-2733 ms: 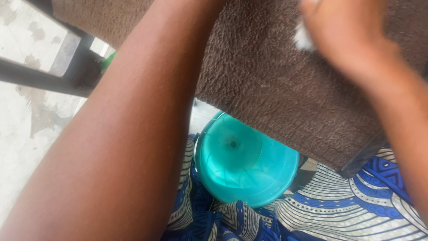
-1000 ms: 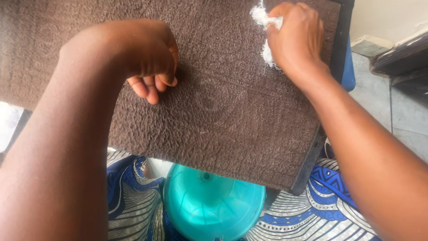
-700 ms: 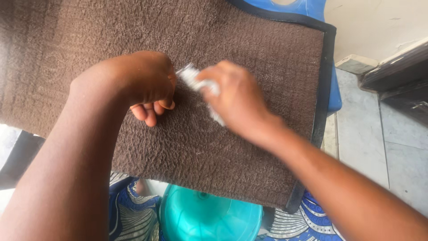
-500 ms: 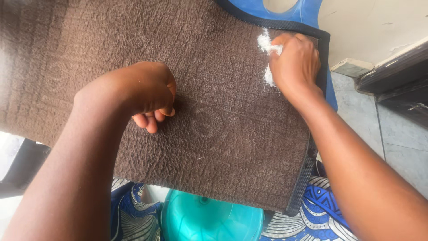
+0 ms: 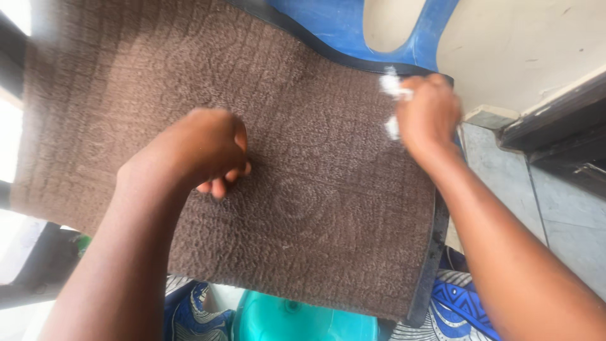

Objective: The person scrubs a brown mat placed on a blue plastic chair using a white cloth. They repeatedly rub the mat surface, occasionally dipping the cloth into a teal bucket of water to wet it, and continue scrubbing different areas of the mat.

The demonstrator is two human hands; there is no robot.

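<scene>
Mat [image 5: 303, 189], brown and textured, lies across a blue chair [image 5: 341, 25]; left hand [image 5: 202, 148] rests on it with fingers curled, right hand [image 5: 429, 117] grasps a white sudsy wad [image 5: 392, 85] at its far corner

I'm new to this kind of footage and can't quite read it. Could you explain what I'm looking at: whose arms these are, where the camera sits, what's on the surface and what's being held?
There is no machine here. The single camera is worn on a person's head and looks down, so the two bare arms coming in from the bottom are that person's own.

The large thing filling the view is a brown textured mat with a dark rubber edge. It seems to lie over a blue plastic chair, whose back shows at the top.

The left hand rests on the middle of the mat as a loose fist. The right hand is at the mat's far right corner, gripping a small white wad, perhaps cloth or foam; it is too blurred to tell.

Below the mat's near edge, a teal plastic basin and blue patterned fabric show.
</scene>
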